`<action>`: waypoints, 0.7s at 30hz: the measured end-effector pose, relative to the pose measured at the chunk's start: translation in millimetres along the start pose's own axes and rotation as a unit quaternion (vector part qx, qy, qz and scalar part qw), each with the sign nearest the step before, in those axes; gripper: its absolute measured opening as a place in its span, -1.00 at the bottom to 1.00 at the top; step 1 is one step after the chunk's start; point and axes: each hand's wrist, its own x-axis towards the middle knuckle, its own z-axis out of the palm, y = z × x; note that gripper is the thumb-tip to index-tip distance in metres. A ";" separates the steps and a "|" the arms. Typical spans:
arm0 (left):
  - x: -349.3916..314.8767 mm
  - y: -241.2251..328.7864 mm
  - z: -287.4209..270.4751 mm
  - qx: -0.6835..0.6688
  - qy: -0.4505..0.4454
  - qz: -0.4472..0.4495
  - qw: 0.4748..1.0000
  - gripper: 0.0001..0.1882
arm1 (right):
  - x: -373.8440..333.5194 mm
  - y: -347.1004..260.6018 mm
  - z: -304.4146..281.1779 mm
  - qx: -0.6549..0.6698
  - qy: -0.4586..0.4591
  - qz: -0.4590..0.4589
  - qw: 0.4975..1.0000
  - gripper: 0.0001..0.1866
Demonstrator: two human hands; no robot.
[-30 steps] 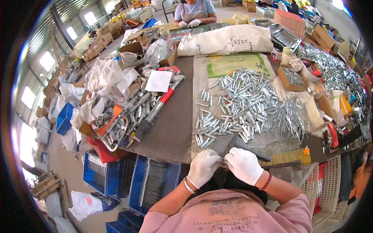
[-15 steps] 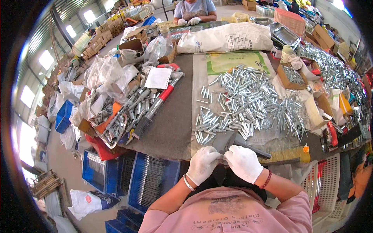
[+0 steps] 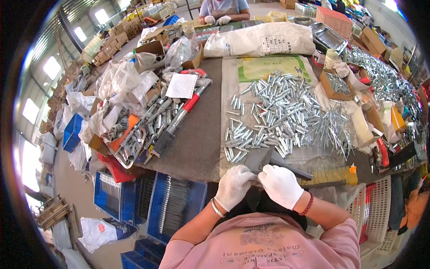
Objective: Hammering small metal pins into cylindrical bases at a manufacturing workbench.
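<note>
The dark surface (image 3: 188, 134) carries a pile of metal tubes (image 3: 282, 112). Beyond the pile lies a white sack (image 3: 255, 41); at the pile's right, thin metal pins (image 3: 333, 132) touch it. On its near side, the left hand (image 3: 234, 187) and right hand (image 3: 281, 187) meet, fingers pressed together; whatever they pinch is hidden. A dark bar (image 3: 299, 172) sits nearer than the pile.
</note>
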 end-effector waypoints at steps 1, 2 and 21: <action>0.0 -0.9 1.0 0.000 -0.001 0.003 1.000 -0.81 | 0.0 0.9 0.6 -0.013 -0.014 -0.006 1.000 -0.97; 4.3 -4.5 1.1 0.005 0.014 0.016 1.000 -0.81 | 2.8 5.7 3.4 -0.013 0.005 -0.014 1.000 -0.97; 1.7 -19.0 6.3 -0.068 -0.028 -0.058 0.996 -0.85 | -31.2 39.3 -11.6 0.029 0.068 0.166 0.983 -0.59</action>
